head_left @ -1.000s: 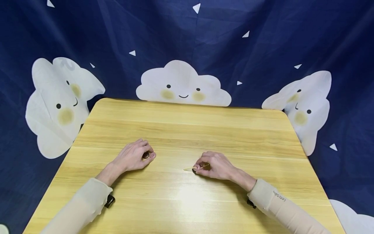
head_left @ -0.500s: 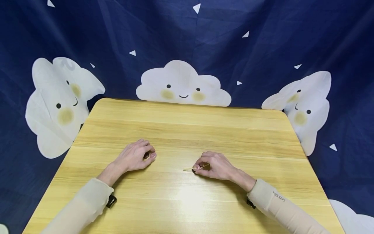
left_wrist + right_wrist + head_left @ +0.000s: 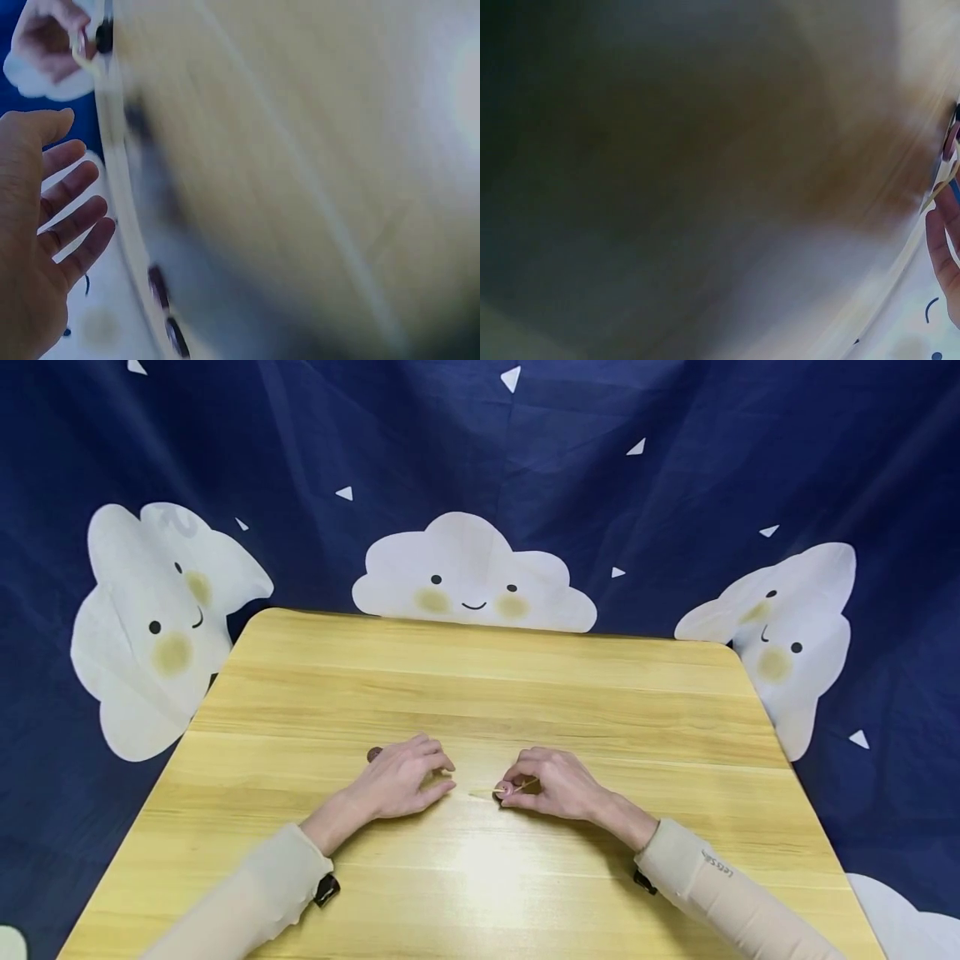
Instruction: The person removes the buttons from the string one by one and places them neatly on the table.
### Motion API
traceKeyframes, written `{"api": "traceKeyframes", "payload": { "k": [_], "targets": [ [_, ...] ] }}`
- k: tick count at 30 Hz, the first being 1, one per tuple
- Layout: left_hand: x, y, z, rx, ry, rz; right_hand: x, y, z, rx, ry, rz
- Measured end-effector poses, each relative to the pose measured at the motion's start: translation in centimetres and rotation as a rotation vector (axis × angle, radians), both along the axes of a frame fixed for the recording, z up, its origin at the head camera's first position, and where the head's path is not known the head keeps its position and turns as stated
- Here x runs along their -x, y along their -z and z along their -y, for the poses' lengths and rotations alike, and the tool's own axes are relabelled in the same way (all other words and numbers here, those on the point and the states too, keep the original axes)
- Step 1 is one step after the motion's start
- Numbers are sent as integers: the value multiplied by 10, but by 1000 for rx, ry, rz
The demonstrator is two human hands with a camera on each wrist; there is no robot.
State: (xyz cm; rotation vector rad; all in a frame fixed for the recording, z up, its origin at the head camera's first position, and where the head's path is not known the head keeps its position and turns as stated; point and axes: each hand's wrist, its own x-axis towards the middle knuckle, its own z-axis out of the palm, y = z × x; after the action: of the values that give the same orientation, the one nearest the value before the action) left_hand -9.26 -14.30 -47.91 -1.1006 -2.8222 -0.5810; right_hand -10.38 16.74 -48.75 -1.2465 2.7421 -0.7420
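My right hand (image 3: 553, 783) pinches a small pink button-like disc (image 3: 505, 789) between thumb and fingers. A thin yellow cord (image 3: 487, 792) runs by the disc, its end pointing left; in the right wrist view the cord (image 3: 941, 189) bends beside the fingers. A dark piece shows right under the disc. My left hand (image 3: 405, 781) is just left of it, fingers apart and slightly bent; the left wrist view shows nothing in this hand (image 3: 45, 210). Behind it lies a dark brown disc (image 3: 374, 753). The left wrist view shows two discs there, a nearer one (image 3: 158, 286) and another (image 3: 177, 337).
The hands work over a light wooden table (image 3: 480, 693) with rounded far corners. A dark blue curtain (image 3: 450, 435) with white clouds hangs around its back and sides. Black wrist cameras sit under both sleeves.
My left hand has left the discs at the left and moved right, toward the right hand. The dark disc now shows behind it. My right hand has stayed in place.
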Motion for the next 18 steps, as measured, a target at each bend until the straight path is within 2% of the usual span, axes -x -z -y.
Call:
{"api": "traceKeyframes", "payload": {
  "k": [7, 12, 18],
  "targets": [
    [-3, 2, -24, -2, 59, 29, 2, -1, 1, -6, -17, -18],
    [-1, 6, -36, 13, 103, 21, 3, -2, 2, -5, -29, -17],
    [2, 9, -46, 11, 126, 7, 4, -3, 3, -12, -38, -6]
  ]
}}
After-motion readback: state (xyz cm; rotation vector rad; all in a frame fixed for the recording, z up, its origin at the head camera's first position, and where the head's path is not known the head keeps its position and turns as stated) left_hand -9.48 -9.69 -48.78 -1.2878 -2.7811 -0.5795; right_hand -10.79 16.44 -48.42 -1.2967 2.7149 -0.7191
